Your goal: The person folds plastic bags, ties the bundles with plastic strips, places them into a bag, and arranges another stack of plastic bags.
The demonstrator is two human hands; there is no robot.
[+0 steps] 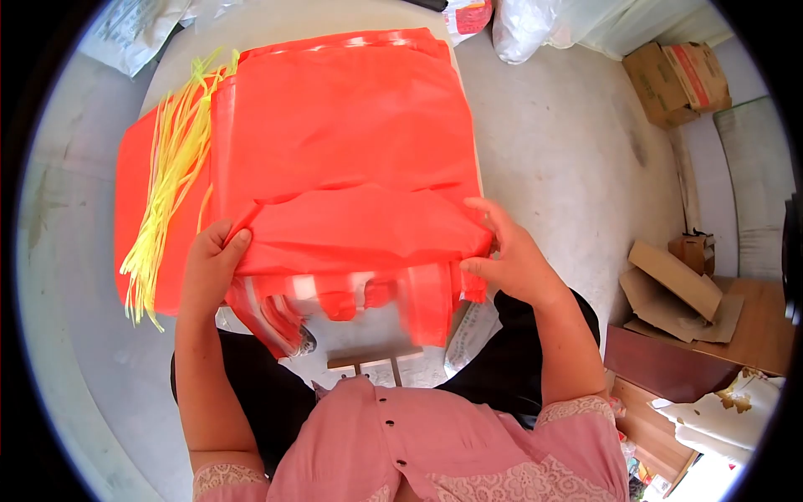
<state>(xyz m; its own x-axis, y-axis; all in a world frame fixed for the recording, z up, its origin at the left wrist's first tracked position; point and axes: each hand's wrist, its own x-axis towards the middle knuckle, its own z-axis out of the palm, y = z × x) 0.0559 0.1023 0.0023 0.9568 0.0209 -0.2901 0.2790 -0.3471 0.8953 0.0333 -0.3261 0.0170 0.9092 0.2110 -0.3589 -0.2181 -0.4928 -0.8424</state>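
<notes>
A large red sheet [351, 125], thin and slightly glossy, lies over the table, its near part folded into a raised band. My left hand [213, 259] grips the left end of this fold, thumb on top and the other fingers mostly hidden. At the fold's right end is my right hand [519, 259], thumb and forefinger spread apart around the edge and touching it; its other fingers are partly hidden. Red and whitish layers [427, 301] hang below the fold toward my lap. A bundle of yellow strips [171, 176] lies along the left side on more red material [134, 184].
The pale table top [251, 33] shows behind the red sheet. A wooden stand piece [375, 358] is between my knees. Cardboard boxes [677, 79] stand at the back right, with an opened carton [677, 293] on a brown cabinet [761, 322]. White bags [523, 29] lie at the back.
</notes>
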